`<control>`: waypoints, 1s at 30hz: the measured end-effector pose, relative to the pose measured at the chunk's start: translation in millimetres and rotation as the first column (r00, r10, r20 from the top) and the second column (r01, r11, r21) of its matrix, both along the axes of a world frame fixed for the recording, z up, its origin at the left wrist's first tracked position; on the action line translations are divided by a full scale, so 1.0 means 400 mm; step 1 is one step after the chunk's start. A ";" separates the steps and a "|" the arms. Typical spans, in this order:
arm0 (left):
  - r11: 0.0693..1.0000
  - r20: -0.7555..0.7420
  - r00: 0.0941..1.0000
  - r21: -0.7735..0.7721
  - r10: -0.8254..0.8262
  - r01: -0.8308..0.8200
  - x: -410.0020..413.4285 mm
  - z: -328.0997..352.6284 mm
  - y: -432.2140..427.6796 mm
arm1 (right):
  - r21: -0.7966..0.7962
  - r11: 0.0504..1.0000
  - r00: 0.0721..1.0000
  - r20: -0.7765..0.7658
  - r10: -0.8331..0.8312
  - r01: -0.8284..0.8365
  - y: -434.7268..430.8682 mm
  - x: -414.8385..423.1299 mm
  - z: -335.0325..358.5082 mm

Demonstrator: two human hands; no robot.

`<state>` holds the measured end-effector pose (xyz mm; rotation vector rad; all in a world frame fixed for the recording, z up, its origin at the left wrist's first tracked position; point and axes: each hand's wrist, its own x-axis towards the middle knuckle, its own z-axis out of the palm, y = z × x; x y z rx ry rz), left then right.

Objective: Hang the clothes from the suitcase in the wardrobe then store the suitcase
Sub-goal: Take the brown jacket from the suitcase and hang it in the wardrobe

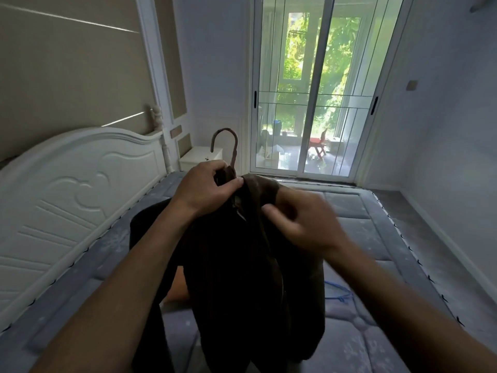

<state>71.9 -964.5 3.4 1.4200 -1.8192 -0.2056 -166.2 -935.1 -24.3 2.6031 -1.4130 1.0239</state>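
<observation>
Left hand (207, 191) grips the hanger (228, 146) at its neck, fingers and thumb curled round the base of the hook together with the collar of the garment (242, 265). Hook stands upright above the fist, on no rail.

Right hand (304, 224) is at the garment's shoulder on the right of the view. It is blurred, fingers curled. Cannot tell whether it pinches the cloth or only brushes it.

Garment: dark brown, draped on the hanger, hanging in front of the person over the mattress (363, 211); lower part runs out of frame. Headboard (80, 189) to the left, glass door (309, 103) ahead. Neither suitcase nor wardrobe in view (an orange patch (176, 290) shows past the garment's left edge, too little of it to name).

Step, by my reading: seating the garment on the hanger, shoulder end. Hanging itself not yet done.

Next move calls for: shoulder cloth squared over the hanger arm so it cannot slide off. Then one hand alone at the neck, a turn toward the wardrobe, and the hook clear of cloth to meet the rail. Likely fault: a slack shoulder slipping in transit.
</observation>
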 end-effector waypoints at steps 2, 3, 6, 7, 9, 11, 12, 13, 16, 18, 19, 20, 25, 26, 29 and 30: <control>0.999 -0.013 0.999 -0.022 -0.048 0.048 0.016 0.029 0.007 | -0.041 0.999 0.998 -0.049 0.033 -0.035 -0.052 -0.065 0.053; 0.997 -0.020 0.997 -0.035 -0.069 0.069 0.023 0.039 0.008 | 0.085 0.994 0.991 -0.104 0.080 -0.071 -0.085 -0.086 0.069; 0.988 0.035 0.989 -0.050 -0.144 0.146 0.036 0.044 0.009 | 0.285 0.949 0.977 -0.118 0.178 -0.138 -0.152 -0.100 0.046; 0.985 0.070 0.985 -0.067 -0.156 0.161 0.042 0.042 0.010 | 0.238 0.960 0.982 -0.084 0.169 -0.145 -0.174 -0.098 0.029; 0.979 0.105 0.984 -0.133 -0.145 0.158 0.053 0.021 0.009 | 0.128 0.980 0.988 -0.021 0.155 -0.151 -0.189 -0.097 -0.006; 0.974 0.109 0.993 -0.215 -0.045 0.068 0.071 -0.014 0.002 | 0.058 0.986 0.987 -0.025 0.160 -0.158 -0.196 -0.070 -0.029; 0.971 0.094 0.995 -0.239 0.015 0.008 0.079 -0.031 0.000 | 0.052 0.986 0.987 -0.034 0.157 -0.155 -0.203 -0.053 -0.037; 0.966 0.061 0.996 -0.252 0.069 -0.052 0.086 -0.046 -0.001 | 0.051 0.987 0.987 -0.045 0.156 -0.153 -0.210 -0.037 -0.043; 0.930 -0.117 0.969 -0.275 0.218 -0.243 0.133 -0.052 0.008 | 0.075 0.984 0.984 -0.061 0.169 -0.164 -0.231 -0.011 -0.046; 0.878 -0.210 0.931 -0.324 0.297 -0.353 0.189 -0.022 0.021 | 0.117 0.982 0.988 -0.043 0.151 -0.145 -0.249 -0.020 -0.054; 0.860 -0.210 0.923 -0.342 0.324 -0.380 0.216 0.000 0.032 | 0.141 0.980 0.988 -0.030 0.149 -0.143 -0.256 -0.021 -0.062; 0.849 -0.188 0.919 -0.355 0.346 -0.392 0.230 0.023 0.045 | 0.156 0.977 0.988 -0.022 0.153 -0.147 -0.261 -0.016 -0.070; 0.829 -0.047 0.934 -0.447 0.354 -0.337 0.146 0.051 0.117 | 0.080 0.993 0.992 0.093 0.084 -0.092 -0.249 0.076 -0.069; 0.841 0.006 0.945 -0.457 0.328 -0.289 0.120 0.032 0.133 | 0.059 0.995 0.990 0.126 0.068 -0.076 -0.247 0.091 -0.052; 0.854 0.201 0.927 -0.487 0.316 -0.185 0.109 -0.044 0.163 | -0.041 0.990 0.975 0.174 0.140 -0.135 -0.236 0.117 0.015; 0.858 0.217 0.922 -0.479 0.320 -0.185 0.130 -0.057 0.170 | -0.064 0.984 0.969 0.171 0.177 -0.168 -0.229 0.123 0.033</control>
